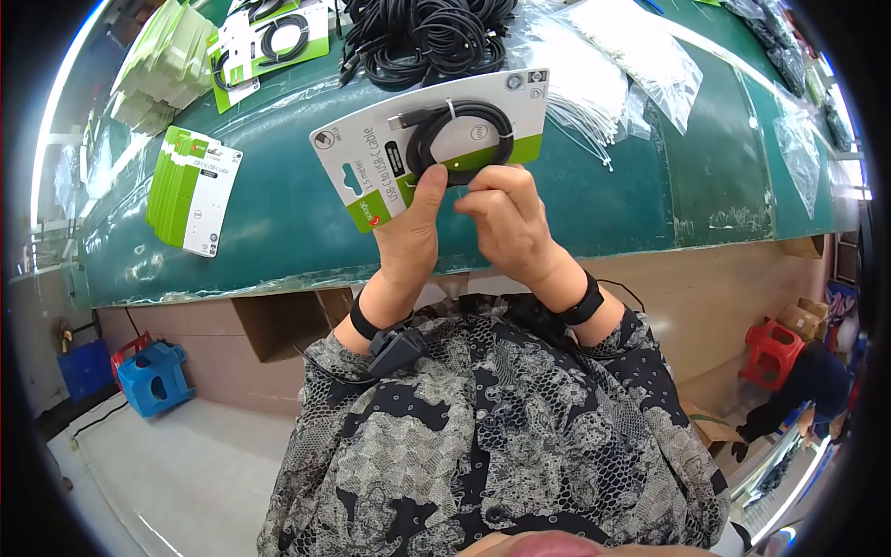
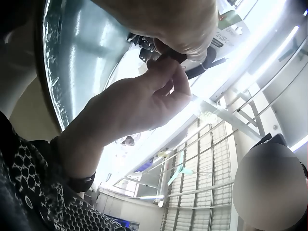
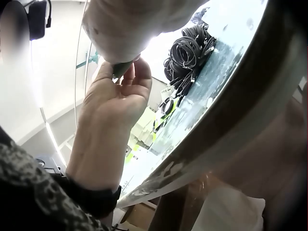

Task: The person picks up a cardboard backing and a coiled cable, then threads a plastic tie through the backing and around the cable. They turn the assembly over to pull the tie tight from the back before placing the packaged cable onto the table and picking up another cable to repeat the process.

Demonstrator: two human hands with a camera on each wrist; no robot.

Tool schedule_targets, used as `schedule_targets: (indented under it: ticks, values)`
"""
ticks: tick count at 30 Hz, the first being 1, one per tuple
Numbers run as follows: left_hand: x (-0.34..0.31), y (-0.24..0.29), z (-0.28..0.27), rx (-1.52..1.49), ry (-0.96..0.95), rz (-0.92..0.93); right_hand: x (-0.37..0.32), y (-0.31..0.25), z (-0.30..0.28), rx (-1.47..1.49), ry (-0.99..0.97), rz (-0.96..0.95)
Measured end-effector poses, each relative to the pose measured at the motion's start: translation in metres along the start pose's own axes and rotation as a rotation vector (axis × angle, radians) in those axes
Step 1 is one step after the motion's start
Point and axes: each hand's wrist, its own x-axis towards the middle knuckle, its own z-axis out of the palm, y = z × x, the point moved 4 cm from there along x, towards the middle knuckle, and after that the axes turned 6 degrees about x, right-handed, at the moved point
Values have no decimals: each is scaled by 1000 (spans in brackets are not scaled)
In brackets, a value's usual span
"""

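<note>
A white-and-green USB-C cable card (image 1: 339, 141) is held tilted above the table in the head view, with a coiled black cable (image 1: 503, 130) on its face. A white tie (image 1: 451, 109) binds the coil near its metal plug (image 1: 399, 121). My left hand (image 1: 413, 237) grips the card from below, thumb over the front at the coil, its other fingers hidden behind. My right hand (image 1: 515, 223) has curled fingers, thumb and forefinger pinched together at the coil's lower edge. In the left wrist view, the right hand's (image 2: 139, 101) fingertips meet at the dark cable.
On the green table (image 1: 306, 218) lie a fanned stack of cards (image 1: 190, 190), packed cable cards (image 1: 278, 46), and a heap of black cables (image 1: 436, 37). White cable ties (image 1: 585, 88) spread by plastic bags (image 1: 650, 65). Another person (image 1: 807, 395) is at right, near a red stool (image 1: 772, 355).
</note>
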Motion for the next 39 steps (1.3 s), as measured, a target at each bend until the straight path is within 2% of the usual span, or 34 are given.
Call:
schedule_targets:
  ticks: [3, 4, 6, 7, 8, 11, 15, 19, 23, 27, 34, 39]
  values:
    - [3, 8, -1, 126, 13, 34, -2, 5, -7, 119, -162, -7]
    - [6, 25, 4, 233, -132, 310, -6, 5, -8, 117, -161, -8]
    - [3, 53, 16, 441, -421, 863, -26, 18, -3, 548, -198, 455]
    - [5, 59, 16, 439, -422, 866, -34, 22, 0, 761, -212, 687]
    - [4, 65, 17, 465, -462, 886, -34, 23, -1, 758, -208, 686]
    - [-3, 76, 23, 516, -543, 924, -30, 23, -6, 706, -216, 619]
    - [-3, 86, 24, 560, -476, 818, -19, 25, 0, 644, -229, 524]
    - [-4, 98, 29, 554, -577, 792, -37, 6, -30, 583, -250, 431]
    - [-5, 108, 34, 567, -641, 861, -49, -9, -58, 518, -263, 337]
    - [-3, 113, 34, 586, -676, 848, -37, -1, -48, 458, -276, 248]
    - [-3, 114, 35, 571, -709, 831, -44, -16, -70, 339, -295, 86]
    - [-3, 111, 36, 549, -689, 790, -30, -17, -56, 241, -295, -21]
